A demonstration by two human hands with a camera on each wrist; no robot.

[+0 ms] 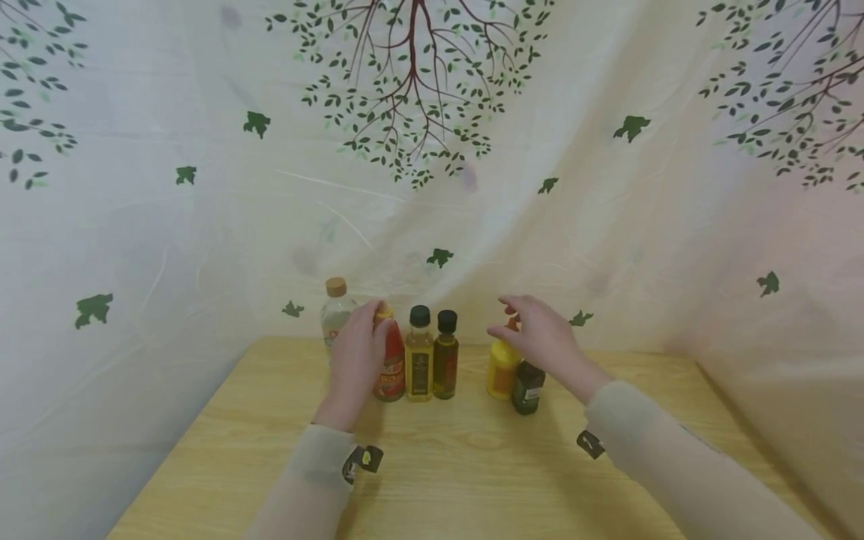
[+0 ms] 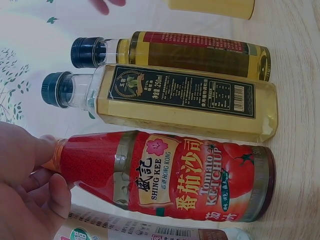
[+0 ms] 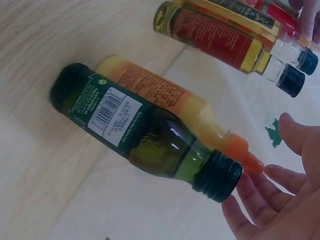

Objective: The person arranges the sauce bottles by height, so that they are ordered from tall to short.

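Note:
My left hand [image 1: 358,352] grips the neck of a red tomato ketchup bottle [image 2: 170,175], which stands upright on the table. Right beside the ketchup are a square bottle of pale oil [image 1: 419,367] and a slimmer dark-capped oil bottle [image 1: 445,367]. Spread wide, the thumb and fingers of my right hand [image 1: 540,330] are at the top of a yellow squeeze bottle [image 1: 500,371]; fingertips lie by its orange nozzle [image 3: 242,151], and whether they touch cannot be told. A dark green bottle with a black cap [image 3: 145,130] stands in front of the yellow one.
Behind my left hand stands a clear bottle with a tan cap [image 1: 336,300], partly hidden. All the bottles are near the back of a wooden table [image 1: 432,465]. A pale curtain with leaf prints [image 1: 202,247] hangs close behind and beside the table.

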